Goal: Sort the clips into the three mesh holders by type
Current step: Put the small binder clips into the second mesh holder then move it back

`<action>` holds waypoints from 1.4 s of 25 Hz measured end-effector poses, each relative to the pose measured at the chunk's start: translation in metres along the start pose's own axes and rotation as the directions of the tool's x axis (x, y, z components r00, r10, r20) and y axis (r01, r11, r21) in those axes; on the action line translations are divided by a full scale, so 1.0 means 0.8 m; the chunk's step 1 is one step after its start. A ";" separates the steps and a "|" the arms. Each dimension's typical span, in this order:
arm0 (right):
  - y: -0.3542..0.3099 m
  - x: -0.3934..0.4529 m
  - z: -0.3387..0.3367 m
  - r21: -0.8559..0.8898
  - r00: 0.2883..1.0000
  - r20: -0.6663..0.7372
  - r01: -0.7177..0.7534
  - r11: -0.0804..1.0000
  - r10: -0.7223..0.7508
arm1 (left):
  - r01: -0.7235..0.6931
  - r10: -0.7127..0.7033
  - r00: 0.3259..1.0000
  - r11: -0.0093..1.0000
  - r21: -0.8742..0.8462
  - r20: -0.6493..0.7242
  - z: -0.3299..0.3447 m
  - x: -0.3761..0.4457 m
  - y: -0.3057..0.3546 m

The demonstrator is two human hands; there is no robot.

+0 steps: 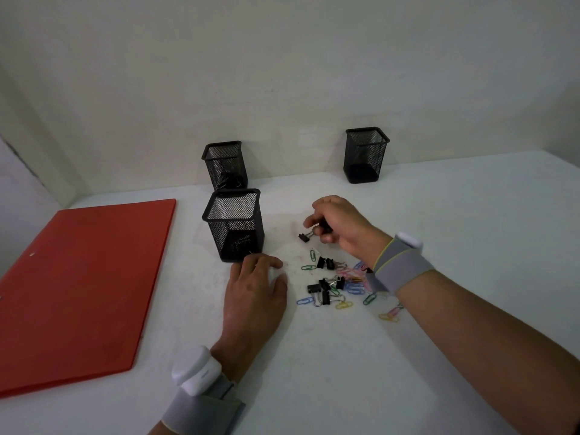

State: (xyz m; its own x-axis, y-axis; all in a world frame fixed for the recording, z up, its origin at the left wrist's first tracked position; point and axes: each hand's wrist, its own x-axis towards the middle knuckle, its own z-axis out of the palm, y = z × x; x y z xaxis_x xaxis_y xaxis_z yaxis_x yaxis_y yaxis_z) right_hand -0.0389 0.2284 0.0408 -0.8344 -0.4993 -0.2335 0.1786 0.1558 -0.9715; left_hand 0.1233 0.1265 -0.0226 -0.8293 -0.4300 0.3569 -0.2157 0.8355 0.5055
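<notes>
Partly sorted. Right hand pinched on black binder clips, above the table. Left hand flat, open, empty, beside the nearest holder (silvery clips inside). Mixed pile mid-table left to sort.

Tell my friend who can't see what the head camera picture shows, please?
A person's right hand holds a small black binder clip above a white table, beside a pile of mixed clips. The left hand rests flat near three black mesh holders; a red folder lies left.
</notes>
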 end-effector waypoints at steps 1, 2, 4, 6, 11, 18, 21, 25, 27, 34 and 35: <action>0.000 0.001 -0.005 -0.013 1.000 0.000 -0.003 1.000 0.003 | -0.003 0.003 1.000 1.000 -0.002 -0.005 0.000 0.000 0.001; 0.001 0.003 -0.008 -0.129 0.999 -0.003 0.032 0.991 -0.033 | -0.006 0.006 1.000 1.000 -0.001 -0.011 0.000 0.000 0.001; 0.010 0.006 -0.013 -0.537 0.983 0.046 0.175 0.825 -0.179 | -0.006 0.006 1.000 1.000 0.000 -0.011 -0.001 0.000 0.001; 0.018 0.008 -0.015 -0.769 0.953 0.200 0.297 0.566 -0.229 | -0.002 0.002 1.000 1.000 0.000 -0.001 -0.001 -0.001 0.001; 0.029 0.005 -0.012 -0.819 0.946 0.221 0.313 0.482 -0.238 | -0.013 0.013 1.000 1.000 -0.007 -0.010 0.001 -0.001 0.000; 0.031 -0.011 -0.043 -0.828 0.953 0.154 0.268 0.492 -0.260 | -0.012 0.012 1.000 1.000 -0.015 -0.021 0.002 -0.001 -0.001; 0.023 -0.016 -0.057 -0.528 0.994 0.007 0.096 0.844 -0.108 | -0.015 0.015 1.000 1.000 -0.018 -0.019 0.002 -0.002 -0.001; 0.022 -0.029 -0.078 -0.203 0.999 0.002 -0.037 0.978 0.038 | -0.015 0.015 1.000 1.000 -0.022 -0.026 0.002 -0.002 -0.002; 0.023 -0.035 -0.083 -0.172 0.999 0.005 -0.053 0.984 0.054 | -0.010 0.010 1.000 1.000 -0.025 -0.021 0.003 -0.002 -0.002; 0.039 -0.060 -0.065 -0.779 0.959 0.178 0.273 0.565 -0.219 | -0.014 0.013 1.000 0.999 -0.037 -0.027 0.002 -0.004 -0.002; 0.039 -0.064 -0.061 -0.791 0.957 0.195 0.283 0.542 -0.215 | -0.014 0.013 1.000 0.999 -0.037 -0.026 0.002 -0.005 -0.003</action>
State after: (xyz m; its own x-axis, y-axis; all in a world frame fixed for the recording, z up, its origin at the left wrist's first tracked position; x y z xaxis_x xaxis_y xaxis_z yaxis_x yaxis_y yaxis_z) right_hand -0.0159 0.3008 0.0243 -0.7348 -0.6779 -0.0225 -0.5520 0.6170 -0.5609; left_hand 0.1261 0.1269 -0.0260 -0.8186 -0.4274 0.3838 -0.1845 0.8284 0.5289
